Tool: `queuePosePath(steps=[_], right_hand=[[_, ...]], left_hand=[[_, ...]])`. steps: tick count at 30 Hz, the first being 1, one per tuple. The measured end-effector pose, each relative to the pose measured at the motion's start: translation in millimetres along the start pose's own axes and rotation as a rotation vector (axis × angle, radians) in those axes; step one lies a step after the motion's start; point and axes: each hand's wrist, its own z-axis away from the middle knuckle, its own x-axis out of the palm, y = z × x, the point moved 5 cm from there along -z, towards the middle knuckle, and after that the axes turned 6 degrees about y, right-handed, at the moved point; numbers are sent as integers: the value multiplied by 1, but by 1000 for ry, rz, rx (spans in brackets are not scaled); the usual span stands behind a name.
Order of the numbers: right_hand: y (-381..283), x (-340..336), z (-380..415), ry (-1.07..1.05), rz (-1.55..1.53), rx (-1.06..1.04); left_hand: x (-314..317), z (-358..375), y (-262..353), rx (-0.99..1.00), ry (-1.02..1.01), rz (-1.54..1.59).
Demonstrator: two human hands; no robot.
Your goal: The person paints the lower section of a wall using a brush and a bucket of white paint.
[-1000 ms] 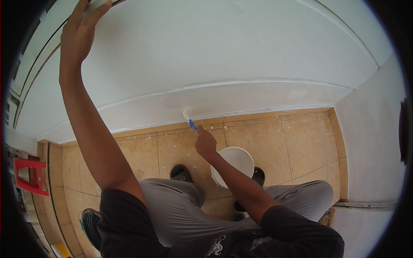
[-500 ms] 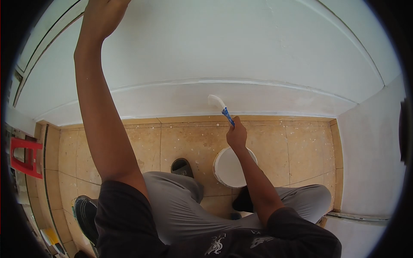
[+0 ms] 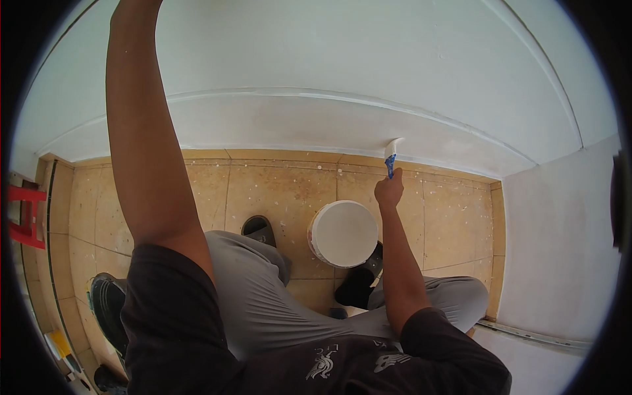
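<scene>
My right hand is closed around the blue handle of a paintbrush. Its white-coated bristles touch the low white wall strip, just above the tan tile edging. Below and left of that hand stands a round white bucket, with a pale, flat surface showing at its top. My left forearm stretches up along the white panel; the hand itself is cut off by the top edge, so its fingers are hidden.
Paint-spattered tan tiles cover the floor. A dark slipper lies left of the bucket, and a red plastic stool stands at far left. Another white wall closes off the right side. My bent legs flank the bucket.
The paintbrush in my right hand has moved right along the wall strip. My left hand has gone out of view past the top edge. The whole view has shifted slightly.
</scene>
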Motion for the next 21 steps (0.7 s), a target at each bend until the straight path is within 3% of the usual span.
queuePosePath(steps=[5, 8, 9, 12, 13, 17, 21], right_hand=[[-81, 47, 68, -269, -121, -127], [-118, 74, 104, -307, -149, -221], [-126, 79, 111, -341, -159, -226], [-152, 82, 126, -428, -181, -285], [-159, 82, 133, -446, -181, -330], [-193, 75, 154, -603, -245, -464], [-207, 75, 148, -596, -298, -478]], left_hand=[[-3, 6, 5, 26, 7, -3], [-9, 10, 23, 10, -146, 47], [7, -6, 5, 146, -197, 356], [6, -6, 4, 132, -177, 286], [15, -18, -30, 207, -28, 169], [17, -14, -26, 179, 22, 121], [14, -11, -24, 160, 52, 91]])
